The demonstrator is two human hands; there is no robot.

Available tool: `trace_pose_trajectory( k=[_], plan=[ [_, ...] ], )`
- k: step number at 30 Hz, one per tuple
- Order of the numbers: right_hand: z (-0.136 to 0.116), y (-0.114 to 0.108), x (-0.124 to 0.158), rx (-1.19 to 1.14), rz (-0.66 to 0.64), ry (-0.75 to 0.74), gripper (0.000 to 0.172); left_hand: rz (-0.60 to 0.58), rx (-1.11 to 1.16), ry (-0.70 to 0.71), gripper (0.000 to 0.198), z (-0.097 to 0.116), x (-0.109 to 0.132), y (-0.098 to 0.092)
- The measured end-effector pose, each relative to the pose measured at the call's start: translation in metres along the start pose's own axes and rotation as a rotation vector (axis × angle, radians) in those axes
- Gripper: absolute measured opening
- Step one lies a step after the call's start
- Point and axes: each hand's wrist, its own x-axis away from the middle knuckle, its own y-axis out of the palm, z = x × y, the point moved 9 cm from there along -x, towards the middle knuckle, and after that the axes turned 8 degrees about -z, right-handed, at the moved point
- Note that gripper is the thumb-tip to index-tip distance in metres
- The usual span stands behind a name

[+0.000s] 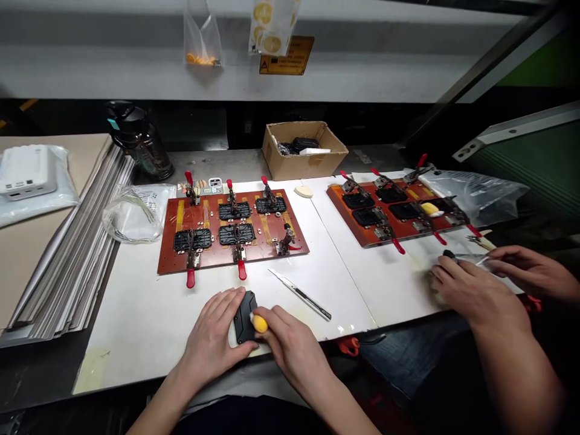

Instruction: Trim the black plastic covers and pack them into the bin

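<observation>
My left hand (217,329) is closed around the left side of a flat black plastic cover (245,317), which rests near the table's front edge. Pinched in my right hand (290,341) is a small yellow sponge (260,323), touching or very close to the cover's right side; the exact contact is hidden. A utility knife (301,295) with its blade out lies just beyond my right hand. Behind my hands sits a reddish-brown fixture board (212,208) with red-handled toggle clamps. Several black plastic parts (235,234) lie in it.
To the right, a co-worker's hands (471,290) handle something small beside a second fixture board (333,196). A cardboard box (299,166), a dark bottle (145,145) and a pale sponge (303,191) stand or lie farther back. Stacked cardboard sheets (67,254) occupy the left.
</observation>
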Motion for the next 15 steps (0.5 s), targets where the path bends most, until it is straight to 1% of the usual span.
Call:
trace_pose_trajectory(
  k=[3,5,7,9,11,13,15],
  plan=[
    [-0.003,0.01,-0.004,0.101,-0.041,0.051,0.033,0.005,0.003,-0.008,0.095,-0.001,0.0,-0.001],
    [0.001,0.01,0.002,0.144,-0.11,0.088,0.026,0.009,0.005,-0.011,0.095,0.0,0.0,-0.001],
    [0.004,0.004,0.007,0.106,-0.162,0.067,0.02,0.012,0.007,-0.011,0.096,0.0,0.0,-0.001],
    [0.003,-0.006,0.007,0.031,-0.126,0.01,0.019,0.01,0.006,-0.008,0.096,0.0,0.0,-0.001],
    [0.001,-0.012,0.001,-0.004,-0.037,-0.026,0.025,0.001,0.001,-0.001,0.095,0.0,0.0,0.001],
    [-0.003,-0.008,-0.005,0.024,0.003,-0.03,0.026,-0.004,-0.003,0.003,0.094,0.0,0.0,0.001],
    [-0.009,0.001,-0.007,0.103,-0.031,-0.042,0.026,-0.001,-0.013,0.002,0.092,-0.001,0.0,0.001]
  ],
)
